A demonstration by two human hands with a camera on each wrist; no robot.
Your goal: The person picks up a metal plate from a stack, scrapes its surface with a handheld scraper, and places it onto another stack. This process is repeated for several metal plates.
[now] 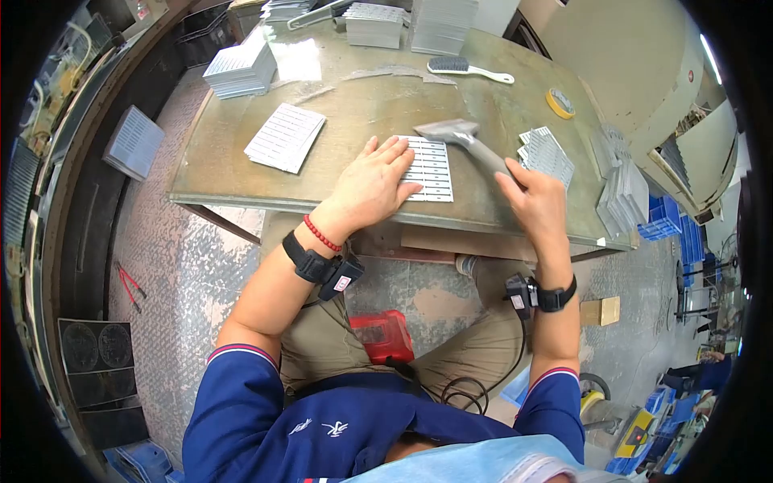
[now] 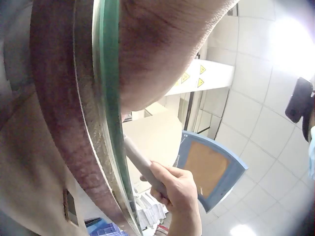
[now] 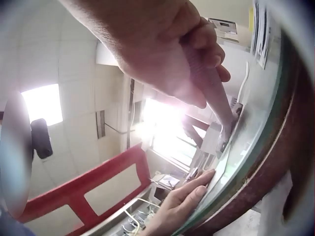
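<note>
My left hand (image 1: 372,183) rests on a white sheet with rows of dark marks (image 1: 431,173) at the table's front edge, its fingers spread. My right hand (image 1: 535,197) grips the grey handle of a tool (image 1: 483,153); the tool's wide flat head lies at the sheet's top edge. In the left wrist view the right hand (image 2: 179,189) curls round that handle. The right wrist view has the right hand (image 3: 192,54) above the tool (image 3: 219,98), with the left hand (image 3: 179,201) lying flat beyond.
A stack of printed sheets (image 1: 286,137) lies left on the table (image 1: 217,153), perforated sheets (image 1: 547,157) right. Farther back are a brush (image 1: 467,68), a yellow tape roll (image 1: 560,103) and taller stacks (image 1: 374,26). A red box (image 1: 382,334) is below, between the legs.
</note>
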